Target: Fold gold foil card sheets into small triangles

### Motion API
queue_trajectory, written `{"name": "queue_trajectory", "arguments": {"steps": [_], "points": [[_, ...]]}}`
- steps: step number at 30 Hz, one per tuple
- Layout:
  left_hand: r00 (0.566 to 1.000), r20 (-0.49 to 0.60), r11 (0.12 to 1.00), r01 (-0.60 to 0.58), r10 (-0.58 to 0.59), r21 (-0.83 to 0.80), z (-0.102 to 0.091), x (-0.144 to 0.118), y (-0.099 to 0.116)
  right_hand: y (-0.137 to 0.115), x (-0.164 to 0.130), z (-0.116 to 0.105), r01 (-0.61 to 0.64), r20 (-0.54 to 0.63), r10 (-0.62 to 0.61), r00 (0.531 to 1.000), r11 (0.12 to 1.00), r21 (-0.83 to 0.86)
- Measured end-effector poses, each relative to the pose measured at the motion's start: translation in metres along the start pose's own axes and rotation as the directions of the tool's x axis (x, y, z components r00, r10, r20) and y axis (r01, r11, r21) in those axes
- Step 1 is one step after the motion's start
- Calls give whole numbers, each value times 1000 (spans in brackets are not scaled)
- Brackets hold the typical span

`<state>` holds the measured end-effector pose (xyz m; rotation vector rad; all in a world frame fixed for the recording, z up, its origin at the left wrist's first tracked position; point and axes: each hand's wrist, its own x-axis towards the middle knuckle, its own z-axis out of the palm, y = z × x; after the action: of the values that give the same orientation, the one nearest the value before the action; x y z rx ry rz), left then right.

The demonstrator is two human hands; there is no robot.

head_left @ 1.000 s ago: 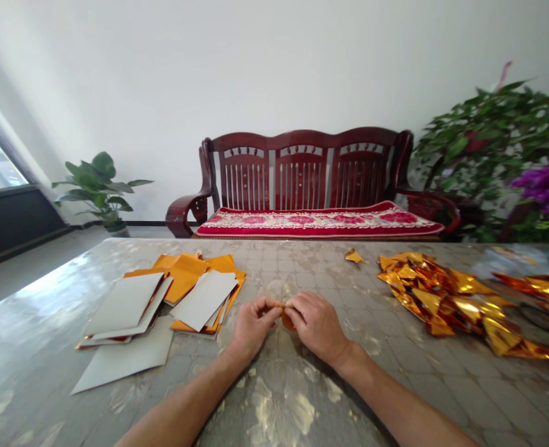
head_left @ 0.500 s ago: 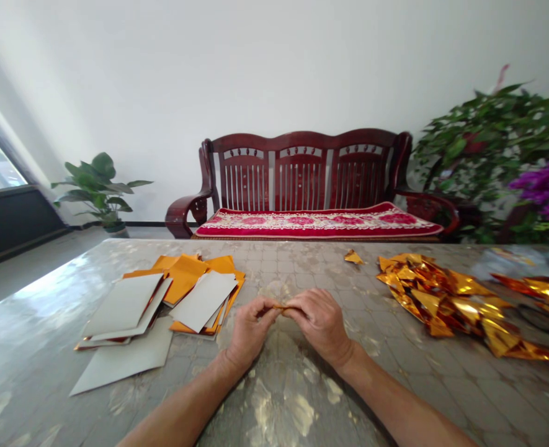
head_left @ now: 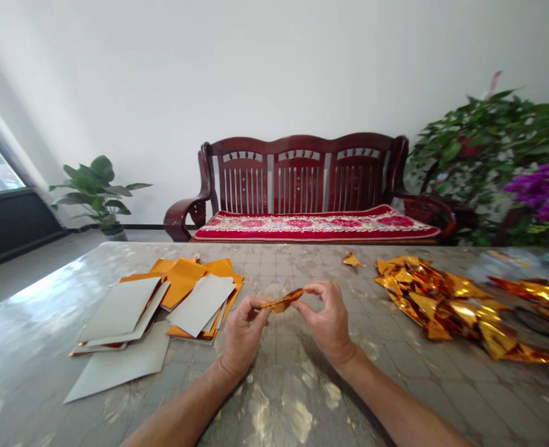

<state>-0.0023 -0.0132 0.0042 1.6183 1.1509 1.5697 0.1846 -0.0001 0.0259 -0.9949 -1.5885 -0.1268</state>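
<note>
Above the middle of the table I hold a small piece of folded gold foil paper (head_left: 282,302) between both hands. My left hand (head_left: 245,332) pinches its left end with thumb and fingers. At the right end, my right hand (head_left: 326,320) grips it between thumb and forefinger. Just left of my left hand lie loose sheets of gold foil paper (head_left: 181,279), some with their pale grey backs (head_left: 120,310) up. To the right is a heap of folded gold foil pieces (head_left: 441,298), and a single folded piece (head_left: 351,259) sits apart near the far edge.
The table (head_left: 274,397) has a patterned, shiny cover. Dark-handled scissors or a similar black looped thing (head_left: 539,323) and a clear plastic bag (head_left: 504,264) are at the right. Beyond stand a wooden bench (head_left: 297,177), a potted plant (head_left: 100,192) and purple flowers (head_left: 541,189).
My hands have moved slightly apart, and more of the folded foil piece now shows between them, tilted up to the right. The view has shifted a little.
</note>
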Motion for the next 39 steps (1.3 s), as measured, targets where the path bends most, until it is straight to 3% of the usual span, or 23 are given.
{"name": "queue_trajectory", "arguments": {"steps": [5,11,14,23,29,32,36,39], "points": [[999,34,999,-9,10,-39,-2,1,1,0,4,-6,108,100,-104,990,993,-41],[995,74,998,-66,66,-12,-10,3,11,0,9,-7,109,264,-114,958,993,34],[995,86,996,-39,46,-85,-11,4,15,0,10,-6,87,351,-112,930,992,87],[977,36,923,212,-211,-320,3,6,18,0,7,-1,-194,417,101,903,963,186],[939,211,893,326,-270,-310,0,12,11,0,7,2,-331,507,210,836,930,161],[934,207,900,341,-291,-271,0,13,7,-2,9,3,-471,538,303,787,858,206],[943,71,900,333,-326,-280,2,14,3,-6,11,4,-617,566,381,731,723,310],[938,43,890,342,-345,-301,2,13,3,-6,10,6,-684,554,455,697,654,324]]}}
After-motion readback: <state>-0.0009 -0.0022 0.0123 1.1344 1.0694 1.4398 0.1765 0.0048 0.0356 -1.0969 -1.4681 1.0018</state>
